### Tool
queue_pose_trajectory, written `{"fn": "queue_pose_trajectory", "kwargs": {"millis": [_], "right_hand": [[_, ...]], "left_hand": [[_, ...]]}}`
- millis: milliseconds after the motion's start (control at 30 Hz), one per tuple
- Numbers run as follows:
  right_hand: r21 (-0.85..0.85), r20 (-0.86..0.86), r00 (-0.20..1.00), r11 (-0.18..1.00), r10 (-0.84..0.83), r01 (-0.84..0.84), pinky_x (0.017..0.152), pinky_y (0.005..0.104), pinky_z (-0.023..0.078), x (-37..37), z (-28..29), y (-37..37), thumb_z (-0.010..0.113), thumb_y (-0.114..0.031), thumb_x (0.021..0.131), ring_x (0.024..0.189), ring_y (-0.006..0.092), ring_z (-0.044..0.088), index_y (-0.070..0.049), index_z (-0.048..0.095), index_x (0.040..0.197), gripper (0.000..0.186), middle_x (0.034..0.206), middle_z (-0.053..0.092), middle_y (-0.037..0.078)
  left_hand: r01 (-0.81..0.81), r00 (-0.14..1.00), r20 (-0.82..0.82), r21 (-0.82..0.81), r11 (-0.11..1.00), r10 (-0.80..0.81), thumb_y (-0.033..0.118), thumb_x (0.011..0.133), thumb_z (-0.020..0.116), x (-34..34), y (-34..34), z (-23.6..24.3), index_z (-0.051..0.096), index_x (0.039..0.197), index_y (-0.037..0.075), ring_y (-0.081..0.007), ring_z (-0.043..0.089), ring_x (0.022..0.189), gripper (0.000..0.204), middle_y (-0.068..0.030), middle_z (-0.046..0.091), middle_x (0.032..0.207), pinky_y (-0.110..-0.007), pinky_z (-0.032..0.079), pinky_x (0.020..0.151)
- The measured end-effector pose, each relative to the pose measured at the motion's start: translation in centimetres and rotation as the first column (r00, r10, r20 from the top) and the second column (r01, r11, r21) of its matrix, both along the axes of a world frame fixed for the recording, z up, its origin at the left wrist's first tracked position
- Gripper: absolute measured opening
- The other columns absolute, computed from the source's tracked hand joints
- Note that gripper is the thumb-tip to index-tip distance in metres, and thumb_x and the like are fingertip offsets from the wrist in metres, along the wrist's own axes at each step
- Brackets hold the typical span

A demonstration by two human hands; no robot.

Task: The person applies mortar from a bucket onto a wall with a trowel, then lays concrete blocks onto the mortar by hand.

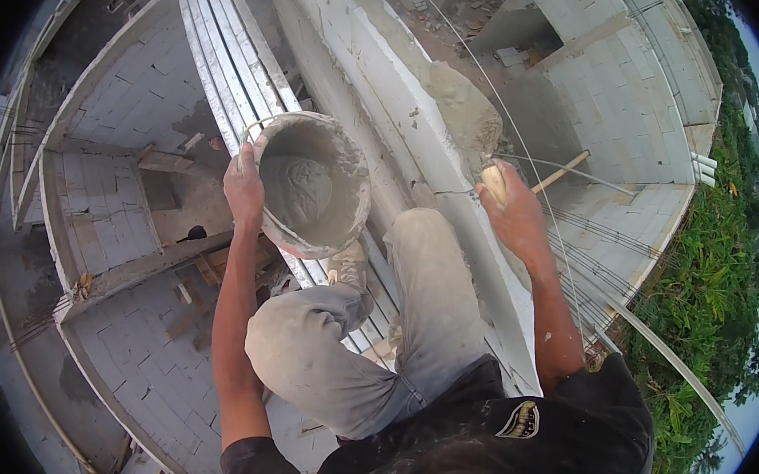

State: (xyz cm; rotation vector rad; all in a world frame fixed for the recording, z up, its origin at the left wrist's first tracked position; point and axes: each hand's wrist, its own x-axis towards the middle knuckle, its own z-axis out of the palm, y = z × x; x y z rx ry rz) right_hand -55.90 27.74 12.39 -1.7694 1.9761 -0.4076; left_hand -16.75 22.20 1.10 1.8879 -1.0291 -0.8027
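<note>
My left hand (246, 182) is closed on the left rim of a mortar-caked bucket (353, 159), which is tilted so its inside shows. Wet grey mortar (303, 186) lies at its bottom. Out to the right, my right hand (515, 214) grips a tool by its rounded wooden handle (492, 183), likely a trowel; its blade cannot be made out. Just ahead of that hand, a thick bed of mortar (461, 105) covers part of the top of a pale block wall (383, 72).
Silvery metal beams (234, 47) run lengthwise beneath the bucket and my legs. A thin string (490, 81) stretches along the wall's right side. Rebar (603, 232) and a wooden stick (563, 171) jut out beyond it. Block-walled rooms (123, 92) drop away on the left.
</note>
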Motion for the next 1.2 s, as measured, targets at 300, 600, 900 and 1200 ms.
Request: {"fn": "queue_pose_trajectory", "kwargs": {"millis": [300,600,900,1200], "right_hand": [[0.082,-0.3,0.952,0.993,-0.059,0.087,0.083,0.0489,0.049,2.7,0.4,1.3,0.062,-0.022,0.091,0.099,0.0391,0.063,-0.012,0.044,0.135,0.049,0.117,0.059,0.017],[0.047,-0.302,0.942,0.985,-0.146,0.168,0.08,0.0469,0.051,-1.2,-0.9,12.2,0.063,-0.018,0.09,0.1,0.0367,0.062,-0.008,0.044,0.137,0.051,0.113,0.057,0.017],[0.028,-0.273,0.932,0.967,-0.238,0.255,0.077,0.0431,0.052,-1.9,-0.3,15.9,0.068,-0.019,0.086,0.095,0.0343,0.062,-0.011,0.047,0.135,0.054,0.107,0.059,0.013],[0.016,-0.313,0.926,0.974,-0.209,0.225,0.074,0.043,0.053,-2.7,-0.5,17.7,0.069,-0.017,0.085,0.091,0.0341,0.063,-0.01,0.047,0.135,0.054,0.105,0.06,0.013]], "left_hand": [[0.065,0.996,0.055,-0.012,0.998,-0.064,0.047,0.101,0.044,-1.1,0.4,0.4,0.066,0.115,-0.003,-0.0252,0.061,0.093,0.056,-0.0156,0.068,0.099,-0.038,0.044,0.087],[0.092,0.992,0.073,0.089,0.992,-0.098,0.045,0.101,0.044,-1.1,0.1,1.0,0.065,0.116,-0.004,-0.0232,0.06,0.09,0.055,-0.0147,0.067,0.096,-0.036,0.045,0.085],[0.101,0.993,0.051,0.023,0.995,-0.102,0.042,0.102,0.044,-1.8,-0.1,0.7,0.066,0.112,-0.004,-0.0194,0.057,0.084,0.052,-0.0106,0.065,0.091,-0.034,0.045,0.08],[0.096,0.994,-0.058,-0.039,0.995,-0.098,0.039,0.102,0.046,-2.3,0.2,1.4,0.066,0.111,-0.005,-0.016,0.056,0.078,0.049,-0.0079,0.065,0.086,-0.032,0.045,0.074]]}}
